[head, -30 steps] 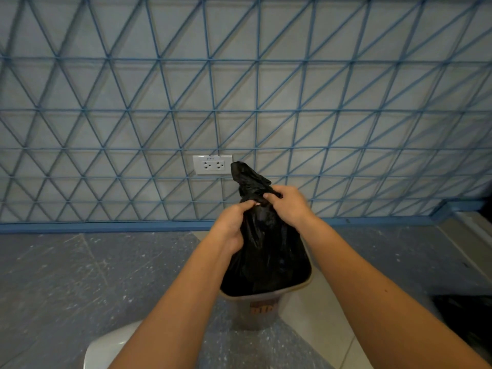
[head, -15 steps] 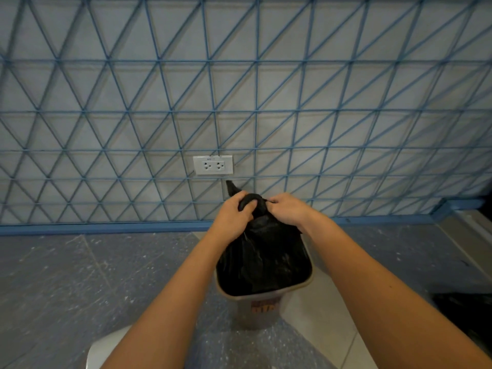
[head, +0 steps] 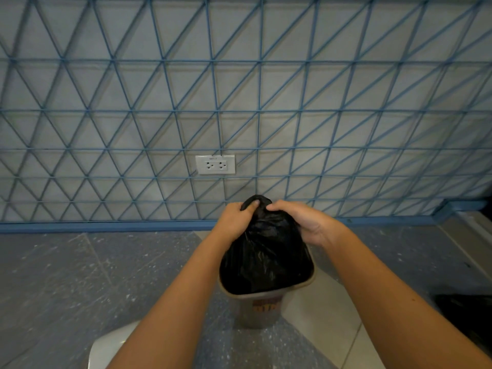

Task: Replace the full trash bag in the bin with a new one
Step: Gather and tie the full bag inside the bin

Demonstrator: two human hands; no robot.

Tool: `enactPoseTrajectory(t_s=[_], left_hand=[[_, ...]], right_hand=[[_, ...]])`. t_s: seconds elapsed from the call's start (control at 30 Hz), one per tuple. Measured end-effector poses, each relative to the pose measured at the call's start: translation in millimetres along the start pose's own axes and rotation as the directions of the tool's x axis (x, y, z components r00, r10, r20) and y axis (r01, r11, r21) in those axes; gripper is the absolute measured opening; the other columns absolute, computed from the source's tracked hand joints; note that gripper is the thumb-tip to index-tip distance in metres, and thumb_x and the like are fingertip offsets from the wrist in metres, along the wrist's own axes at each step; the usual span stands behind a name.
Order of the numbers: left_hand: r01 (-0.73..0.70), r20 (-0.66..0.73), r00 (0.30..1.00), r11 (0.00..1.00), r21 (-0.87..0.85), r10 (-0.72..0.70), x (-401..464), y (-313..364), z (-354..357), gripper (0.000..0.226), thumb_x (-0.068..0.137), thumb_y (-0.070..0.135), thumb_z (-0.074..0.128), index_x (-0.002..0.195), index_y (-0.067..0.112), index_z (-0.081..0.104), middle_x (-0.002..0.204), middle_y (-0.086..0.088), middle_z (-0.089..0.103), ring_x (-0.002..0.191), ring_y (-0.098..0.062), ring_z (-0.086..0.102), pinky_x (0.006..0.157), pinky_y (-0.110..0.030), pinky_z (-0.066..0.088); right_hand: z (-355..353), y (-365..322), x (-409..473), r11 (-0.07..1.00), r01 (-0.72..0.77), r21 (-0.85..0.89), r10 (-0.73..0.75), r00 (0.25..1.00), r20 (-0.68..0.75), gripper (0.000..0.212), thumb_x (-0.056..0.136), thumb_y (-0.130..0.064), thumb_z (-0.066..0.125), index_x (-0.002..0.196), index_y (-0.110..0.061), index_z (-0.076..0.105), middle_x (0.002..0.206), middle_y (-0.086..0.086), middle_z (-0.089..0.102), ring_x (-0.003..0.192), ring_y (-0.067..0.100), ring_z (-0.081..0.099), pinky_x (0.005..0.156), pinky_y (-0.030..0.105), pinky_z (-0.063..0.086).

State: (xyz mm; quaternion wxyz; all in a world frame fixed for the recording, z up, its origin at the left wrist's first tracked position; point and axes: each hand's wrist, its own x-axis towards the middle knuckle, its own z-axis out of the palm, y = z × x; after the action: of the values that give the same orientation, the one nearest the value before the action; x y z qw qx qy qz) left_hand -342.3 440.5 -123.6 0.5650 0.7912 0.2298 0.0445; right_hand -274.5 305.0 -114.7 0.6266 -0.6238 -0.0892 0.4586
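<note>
Now both hands meet at the gathered neck of the black bag (head: 266, 251), and that pinch point is the highest part of the plastic. The left hand (head: 235, 222) is closed on the neck from its own side, thumb pressed into a dark loop of film that bulges up just above the grip. The right hand (head: 303, 225) clasps the neck from the other side, fingertips touching the loop and nearly meeting the left thumb, palm curved along the bag's shoulder.

Below the grip the bag swells out, glossy and creased, and its lower part sits inside the bin (head: 262, 307), filling the mouth to the rim. The bin is grey-beige, with an orange mark on the wall facing the camera, and it stands on the floor (head: 80, 275) directly under the hands.

Beyond the grip, a wall patterned with blue lines in triangles rises from a blue skirting; a white double socket (head: 215, 164) is set into it above and a little to the left of the hands. Down to the left of the forearms a white curved object (head: 111, 347) shows partly. Far right and low lies something black (head: 466, 315), too dark to identify.
</note>
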Motion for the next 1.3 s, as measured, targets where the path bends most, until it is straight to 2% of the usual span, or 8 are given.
enactPoseTrajectory(t_s=[0.17, 0.47, 0.7, 0.83, 0.93, 1.0, 1.1, 1.3], left_hand=[[0.038, 0.050, 0.998, 0.986, -0.161, -0.030, -1.1, -8.6, -3.3, 0.036, 0.092, 0.035, 0.053, 0.103, 0.004, 0.067, 0.109, -0.016, 0.068, 0.104, -0.027, 0.063, 0.097, -0.039, 0.046], [-0.379, -0.265, 0.891, 0.925, 0.016, 0.370, -7.5, -19.5, 1.2, 0.028, 0.091, 0.003, 0.050, 0.118, 0.011, 0.054, 0.113, -0.007, 0.043, 0.095, -0.004, 0.046, 0.089, 0.000, 0.034], [-0.597, 0.034, 0.759, 0.674, 0.435, 0.650, -10.8, -11.3, -15.7, 0.038, 0.084, 0.006, 0.060, 0.116, 0.027, 0.061, 0.119, 0.003, 0.038, 0.114, -0.011, 0.033, 0.096, -0.006, 0.018], [-0.579, 0.003, 0.799, 0.767, 0.278, 0.602, -8.3, -2.1, -9.6, 0.018, 0.086, 0.015, 0.055, 0.101, 0.005, 0.061, 0.107, -0.007, 0.048, 0.105, -0.016, 0.044, 0.090, -0.012, 0.029], [-0.256, -0.100, 0.966, 0.942, -0.219, 0.239, -10.7, 4.6, 1.0, 0.016, 0.095, 0.017, 0.047, 0.092, 0.008, 0.060, 0.095, -0.012, 0.058, 0.093, -0.019, 0.054, 0.084, -0.021, 0.040], [0.004, -0.046, 0.998, 0.842, -0.539, -0.034, -14.5, 11.4, 6.8, 0.025, 0.094, 0.022, 0.046, 0.083, 0.009, 0.064, 0.079, -0.010, 0.066, 0.078, -0.022, 0.061, 0.072, -0.029, 0.047], [0.080, 0.117, 0.993, 0.664, -0.743, 0.011, -19.2, 14.3, 0.9, 0.046, 0.099, 0.039, 0.031, 0.094, 0.009, 0.065, 0.077, -0.005, 0.072, 0.070, -0.013, 0.069, 0.060, -0.021, 0.054], [-0.282, -0.136, 0.956, 0.943, -0.175, 0.261, -13.8, -1.2, 7.7, 0.036, 0.089, 0.022, 0.061, 0.119, 0.003, 0.054, 0.108, -0.005, 0.061, 0.102, -0.011, 0.056, 0.079, -0.006, 0.043]], right_hand=[[-5.0, -5.3, -2.4, 1.000, 0.007, 0.016, -0.007, 0.999, 0.034, 0.019, 0.090, -0.012, 0.049, 0.089, -0.006, 0.067, 0.075, 0.005, 0.074, 0.064, 0.015, 0.069, 0.068, 0.022, 0.054], [7.5, -4.3, 0.6, 0.958, 0.004, 0.288, -0.016, 0.999, 0.038, 0.018, 0.089, -0.013, 0.047, 0.095, -0.016, 0.064, 0.076, 0.005, 0.072, 0.065, 0.017, 0.070, 0.074, 0.027, 0.052], [1.2, -6.0, 1.8, 0.967, 0.037, 0.251, -0.061, 0.994, 0.088, 0.028, 0.092, -0.012, 0.037, 0.094, -0.015, 0.064, 0.074, 0.004, 0.072, 0.065, 0.015, 0.069, 0.070, 0.024, 0.052], [4.5, 0.6, 7.8, 0.971, 0.110, 0.214, -0.124, 0.991, 0.050, 0.030, 0.093, -0.010, 0.035, 0.098, -0.018, 0.063, 0.083, 0.002, 0.070, 0.072, 0.012, 0.066, 0.076, 0.026, 0.049], [7.7, 3.9, 9.6, 0.970, 0.206, 0.130, -0.208, 0.978, -0.002, 0.029, 0.091, -0.002, 0.038, 0.093, -0.018, 0.062, 0.081, 0.005, 0.068, 0.070, 0.013, 0.065, 0.071, 0.025, 0.050], [9.8, 5.1, 9.9, 0.967, 0.231, 0.107, -0.231, 0.973, -0.008, 0.031, 0.088, 0.002, 0.041, 0.093, -0.018, 0.064, 0.076, 0.006, 0.069, 0.064, 0.012, 0.066, 0.065, 0.023, 0.052], [8.9, 2.9, 12.4, 0.967, 0.230, 0.111, -0.224, 0.973, -0.060, 0.030, 0.089, 0.002, 0.041, 0.099, -0.016, 0.063, 0.080, 0.008, 0.068, 0.069, 0.015, 0.065, 0.066, 0.024, 0.052], [14.8, -1.0, 16.0, 0.968, 0.252, -0.013, -0.252, 0.959, -0.127, 0.024, 0.092, -0.002, 0.042, 0.092, -0.014, 0.063, 0.087, 0.012, 0.063, 0.078, 0.020, 0.060, 0.075, 0.029, 0.049]])
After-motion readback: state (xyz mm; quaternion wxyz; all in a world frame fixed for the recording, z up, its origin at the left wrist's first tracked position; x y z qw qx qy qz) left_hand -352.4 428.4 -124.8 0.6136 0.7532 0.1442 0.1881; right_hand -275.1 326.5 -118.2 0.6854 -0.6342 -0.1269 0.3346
